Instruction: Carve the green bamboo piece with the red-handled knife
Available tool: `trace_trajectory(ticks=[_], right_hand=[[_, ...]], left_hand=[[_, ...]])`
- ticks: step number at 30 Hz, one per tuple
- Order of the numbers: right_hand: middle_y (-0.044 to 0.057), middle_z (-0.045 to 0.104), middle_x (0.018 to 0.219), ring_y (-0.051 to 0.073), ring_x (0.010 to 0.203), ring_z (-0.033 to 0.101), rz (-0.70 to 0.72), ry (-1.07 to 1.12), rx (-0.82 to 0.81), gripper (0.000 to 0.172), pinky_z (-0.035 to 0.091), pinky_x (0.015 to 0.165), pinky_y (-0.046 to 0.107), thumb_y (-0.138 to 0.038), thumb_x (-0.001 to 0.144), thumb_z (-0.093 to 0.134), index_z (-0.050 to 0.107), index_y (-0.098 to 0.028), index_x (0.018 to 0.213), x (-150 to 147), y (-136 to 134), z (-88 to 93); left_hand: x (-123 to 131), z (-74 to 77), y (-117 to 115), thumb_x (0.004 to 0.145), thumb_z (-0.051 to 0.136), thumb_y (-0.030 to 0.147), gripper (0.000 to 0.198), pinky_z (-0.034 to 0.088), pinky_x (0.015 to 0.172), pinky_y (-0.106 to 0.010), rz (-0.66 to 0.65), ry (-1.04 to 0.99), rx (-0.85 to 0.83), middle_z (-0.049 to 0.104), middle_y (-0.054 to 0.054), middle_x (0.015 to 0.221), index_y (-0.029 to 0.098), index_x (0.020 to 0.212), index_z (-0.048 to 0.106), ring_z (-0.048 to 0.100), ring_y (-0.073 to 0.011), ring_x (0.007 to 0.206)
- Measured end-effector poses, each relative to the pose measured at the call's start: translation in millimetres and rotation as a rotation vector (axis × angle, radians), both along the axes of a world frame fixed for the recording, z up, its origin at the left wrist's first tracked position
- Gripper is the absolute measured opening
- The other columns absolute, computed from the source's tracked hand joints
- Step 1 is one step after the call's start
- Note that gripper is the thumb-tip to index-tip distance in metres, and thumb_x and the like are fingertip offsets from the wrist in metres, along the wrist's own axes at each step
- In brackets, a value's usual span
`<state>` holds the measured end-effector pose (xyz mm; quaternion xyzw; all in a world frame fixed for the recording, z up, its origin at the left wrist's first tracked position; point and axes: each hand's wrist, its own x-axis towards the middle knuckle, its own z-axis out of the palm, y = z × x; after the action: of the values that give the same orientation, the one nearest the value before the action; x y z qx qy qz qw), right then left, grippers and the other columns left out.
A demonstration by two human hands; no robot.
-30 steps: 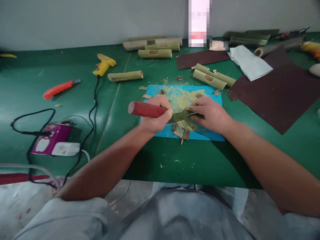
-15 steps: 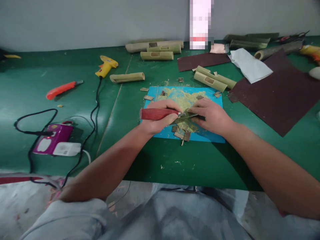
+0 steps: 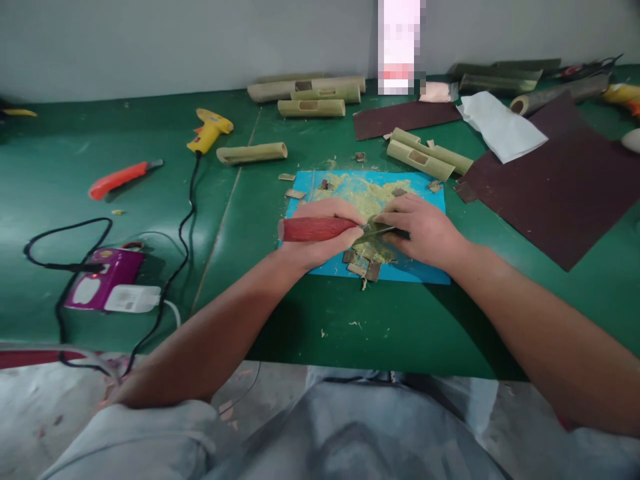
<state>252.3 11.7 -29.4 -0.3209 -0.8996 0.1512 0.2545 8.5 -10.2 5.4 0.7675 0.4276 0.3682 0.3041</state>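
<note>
My left hand point(image 3: 303, 257) is closed around the thick red wooden handle of a tool point(image 3: 317, 229), its thumb along the front end. A thin metal shaft or blade points right from it; what kind of tool it is, I cannot tell. My right hand point(image 3: 430, 227) pinches a small greenish bamboo piece point(image 3: 373, 230), against which the metal lies. Fingers hide much of the piece. Both hands are over a blue mat point(image 3: 425, 272) strewn with yellow-green shavings point(image 3: 357, 193). Small brown bamboo chips point(image 3: 373, 270) lie just below the hands.
Cut bamboo tubes point(image 3: 423, 160) lie behind the mat. On the left are a yellow glue gun point(image 3: 210, 130), a red-handled utility knife point(image 3: 120, 180) and a purple power strip point(image 3: 105, 277) with cords. Dark brown sheets point(image 3: 555, 193) and a white paper point(image 3: 500, 127) lie to the right.
My left thumb has slid slightly forward over the tool's metal collar. The bamboo piece stays between my hands, and the whole view has shifted a little.
</note>
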Motion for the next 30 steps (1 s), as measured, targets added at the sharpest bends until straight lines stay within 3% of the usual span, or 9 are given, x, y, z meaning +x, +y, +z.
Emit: trace_trajectory(ticks=[4, 11, 15, 24, 30], right_hand=[[0.012, 0.071, 0.104, 0.03, 0.101, 0.059, -0.004, 0.001, -0.018, 0.026, 0.049, 0.093, 0.048, -0.027, 0.095, 0.059, 0.077, -0.019, 0.112, 0, -1, 0.8], [0.011, 0.072, 0.105, 0.029, 0.102, 0.06, 0.006, 0.011, -0.024, 0.026, 0.048, 0.098, 0.051, -0.029, 0.097, 0.058, 0.077, -0.021, 0.111, 1, 0, 0.4], [0.012, 0.072, 0.105, 0.028, 0.101, 0.061, 0.006, 0.009, -0.014, 0.025, 0.048, 0.099, 0.049, -0.029, 0.098, 0.058, 0.077, -0.019, 0.111, 0, 0, -0.2], [0.01, 0.071, 0.103, 0.028, 0.1, 0.059, 0.0, -0.006, 0.0, 0.024, 0.048, 0.095, 0.047, -0.029, 0.097, 0.059, 0.076, -0.021, 0.111, 0, 0, -1.6], [0.012, 0.071, 0.104, 0.029, 0.1, 0.06, 0.012, -0.011, 0.004, 0.025, 0.049, 0.095, 0.048, -0.028, 0.097, 0.059, 0.077, -0.018, 0.112, 1, 0, 0.0]], left_hand=[[-2, -6.9, 4, 0.085, 0.068, 0.029, 0.011, 0.054, 0.071, -0.041, 0.011, -0.047, 0.063, 0.075, 0.0, 0.08, 0.027, 0.076, 0.074, 0.067, -0.0191, 0.073], [-10, -15.0, 3, 0.091, 0.063, 0.042, 0.025, 0.05, 0.064, -0.043, 0.028, -0.08, 0.151, 0.069, -0.002, 0.074, 0.027, 0.071, 0.065, 0.061, -0.0175, 0.068], [-11, -15.6, 0, 0.092, 0.062, 0.043, 0.025, 0.053, 0.067, -0.043, 0.067, -0.058, 0.16, 0.07, -0.001, 0.076, 0.027, 0.073, 0.066, 0.063, -0.0169, 0.071], [-10, -14.3, 0, 0.094, 0.063, 0.041, 0.017, 0.059, 0.076, -0.047, 0.018, -0.109, 0.1, 0.076, 0.001, 0.087, 0.031, 0.085, 0.072, 0.068, -0.0199, 0.08], [-10, -13.5, 2, 0.093, 0.066, 0.031, 0.011, 0.057, 0.076, -0.042, -0.058, -0.109, 0.116, 0.077, -0.001, 0.089, 0.027, 0.088, 0.075, 0.07, -0.0193, 0.081]])
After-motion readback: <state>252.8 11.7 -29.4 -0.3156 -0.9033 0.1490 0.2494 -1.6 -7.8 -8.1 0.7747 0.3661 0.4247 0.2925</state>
